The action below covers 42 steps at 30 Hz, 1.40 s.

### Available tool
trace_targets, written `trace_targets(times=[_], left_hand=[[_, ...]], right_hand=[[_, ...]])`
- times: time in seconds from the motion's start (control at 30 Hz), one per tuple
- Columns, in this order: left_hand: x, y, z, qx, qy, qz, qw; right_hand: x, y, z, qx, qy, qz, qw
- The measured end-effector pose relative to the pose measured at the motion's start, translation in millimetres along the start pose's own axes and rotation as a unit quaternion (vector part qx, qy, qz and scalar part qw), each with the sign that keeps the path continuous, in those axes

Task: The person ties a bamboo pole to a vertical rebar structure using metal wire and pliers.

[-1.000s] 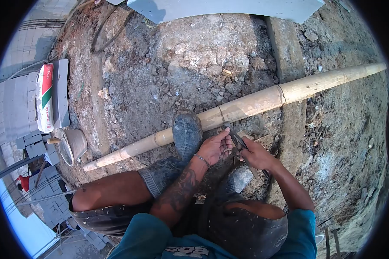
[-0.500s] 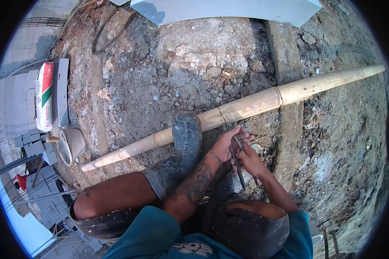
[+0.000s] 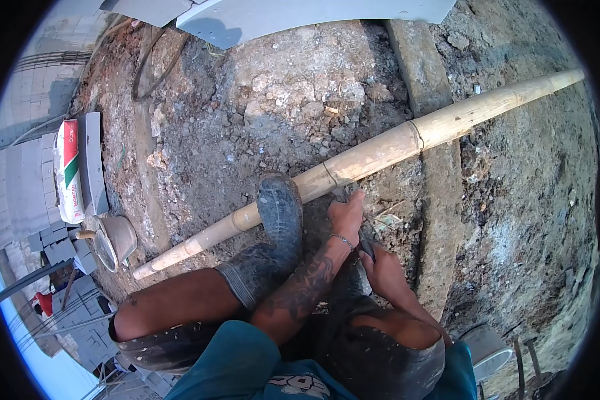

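Observation:
A long bamboo pole (image 3: 380, 157) lies slantwise across the dirt, with my booted foot (image 3: 280, 210) over it. Dark wire (image 3: 330, 175) rings the pole just right of the boot. My left hand (image 3: 347, 217) is closed, knuckles up, beside the pole below that wire. Some grey metal pokes out above its fingers, but what it grips is mostly hidden. Lower and to the right, my right hand (image 3: 385, 272) is wrapped round a dark metal tool (image 3: 366, 247) that looks like pincers. The tool's far end is covered by my left hand.
A mortar bag (image 3: 69, 170) and a bucket (image 3: 117, 241) stand at left among grey blocks. Pale panels (image 3: 300, 17) lie at the top. A concrete strip (image 3: 440, 200) crosses the rubble at right. Another bucket (image 3: 490, 353) is at lower right.
My left hand has turned over and closed near the pole. My right hand has moved slightly down, and the two tool handles, spread and visible before, are now mostly covered. The view has shifted.

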State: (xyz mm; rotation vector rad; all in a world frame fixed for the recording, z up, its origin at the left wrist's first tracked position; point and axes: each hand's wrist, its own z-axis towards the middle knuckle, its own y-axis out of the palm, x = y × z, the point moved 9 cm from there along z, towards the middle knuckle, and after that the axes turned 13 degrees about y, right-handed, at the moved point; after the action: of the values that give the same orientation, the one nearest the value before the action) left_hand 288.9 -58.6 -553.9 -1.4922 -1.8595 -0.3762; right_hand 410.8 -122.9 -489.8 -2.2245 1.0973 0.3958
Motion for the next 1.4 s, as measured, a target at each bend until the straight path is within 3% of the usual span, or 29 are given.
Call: trace_targets(times=[0.03, 0.07, 0.1, 0.13, 0.17, 0.2, 0.27, 0.33, 0.37, 0.4, 0.43, 0.47, 0.53, 0.57, 0.6, 0.67, 0.7, 0.73, 0.8, 0.93, 0.97, 1.0, 1.07, 1.1, 1.13, 1.17, 1.2, 1.23, 1.4], left_hand=[[9, -7, -2, -0.021, 0.004, 0.072, 0.997], [16, -16, -2, -0.022, 0.008, 0.070, 0.997], [4, -5, -12, -0.120, -0.093, -0.031, 0.988], [-3, 9, -29, -0.217, -0.191, -0.128, 0.949], [3, 27, -30, -0.242, -0.194, -0.232, 0.922], [-3, 27, -26, -0.243, -0.192, -0.234, 0.922], [6, 38, -29, -0.286, -0.164, -0.409, 0.851], [5, 42, -29, -0.292, -0.158, -0.396, 0.856], [1, 38, -23, -0.225, -0.135, -0.332, 0.906], [-4, 33, -19, -0.156, -0.113, -0.264, 0.945], [-9, 34, -14, -0.107, -0.090, -0.238, 0.961], [-11, 45, -11, -0.110, -0.088, -0.240, 0.961], [-23, 28, -4, 0.035, -0.090, -0.138, 0.986], [-34, 18, 6, 0.075, -0.061, -0.025, 0.995], [-44, 15, 14, 0.077, -0.060, -0.027, 0.995], [-46, -9, 16, 0.102, 0.046, 0.134, 0.985], [-11, 0, -14, -0.076, -0.049, 0.011, 0.996], [-6, -4, -27, -0.174, -0.106, -0.008, 0.979], [0, -16, -30, -0.292, -0.172, 0.107, 0.935], [-19, 12, -20, -0.158, -0.115, -0.077, 0.978], [-19, 13, -17, -0.106, -0.103, -0.133, 0.980], [-18, 12, -14, -0.051, -0.089, -0.189, 0.977], [-23, 15, -13, -0.027, -0.089, -0.186, 0.978], [-24, 14, -7, 0.014, -0.058, -0.158, 0.986], [-25, 16, -4, 0.055, -0.030, -0.130, 0.990], [-32, 19, 1, 0.104, -0.026, -0.124, 0.986], [-36, 26, 7, 0.099, -0.024, -0.125, 0.987], [-43, 27, 10, 0.115, -0.024, -0.136, 0.984], [-48, 31, 15, 0.163, -0.018, -0.206, 0.965]], right_hand=[[9, 25, -2, -0.206, 0.074, 0.160, 0.963], [10, 24, -1, -0.204, 0.071, 0.158, 0.964], [14, 44, -6, -0.322, 0.145, 0.385, 0.853], [9, 61, -16, -0.414, 0.207, 0.580, 0.670], [2, 66, -22, -0.473, 0.212, 0.620, 0.589], [4, 67, -19, -0.472, 0.211, 0.619, 0.591], [6, 70, -23, -0.475, 0.236, 0.642, 0.553], [-2, 62, -29, -0.483, 0.236, 0.640, 0.549], [4, 22, -5, -0.253, 0.098, 0.455, 0.848], [-18, -27, -9, 0.025, -0.061, 0.182, 0.981], [-41, -37, -30, 0.187, -0.122, -0.085, 0.971], [-40, -38, -26, 0.191, -0.122, -0.086, 0.970], [-20, -29, -10, 0.207, -0.036, -0.161, 0.964], [-7, -20, 1, 0.149, -0.004, -0.181, 0.972], [-6, -25, 10, 0.149, -0.006, -0.182, 0.972], [20, 13, 14, -0.144, 0.101, 0.083, 0.981], [12, 24, 4, -0.273, 0.133, 0.306, 0.902], [13, 26, 7, -0.274, 0.131, 0.308, 0.902], [16, 53, -3, -0.395, 0.233, 0.471, 0.753], [17, 56, -6, -0.424, 0.253, 0.505, 0.708], [11, 57, -9, -0.480, 0.245, 0.543, 0.644], [13, 57, -10, -0.478, 0.244, 0.543, 0.646], [17, 44, 0, -0.352, 0.148, 0.396, 0.835], [16, 12, 12, -0.098, 0.005, 0.143, 0.985], [16, 16, 15, -0.099, 0.005, 0.142, 0.985], [12, -3, 13, 0.074, -0.016, 0.003, 0.997], [4, -22, 9, 0.247, -0.037, -0.136, 0.959], [18, -16, 25, 0.204, 0.023, -0.134, 0.970], [34, -9, 53, 0.168, 0.027, -0.133, 0.976]])
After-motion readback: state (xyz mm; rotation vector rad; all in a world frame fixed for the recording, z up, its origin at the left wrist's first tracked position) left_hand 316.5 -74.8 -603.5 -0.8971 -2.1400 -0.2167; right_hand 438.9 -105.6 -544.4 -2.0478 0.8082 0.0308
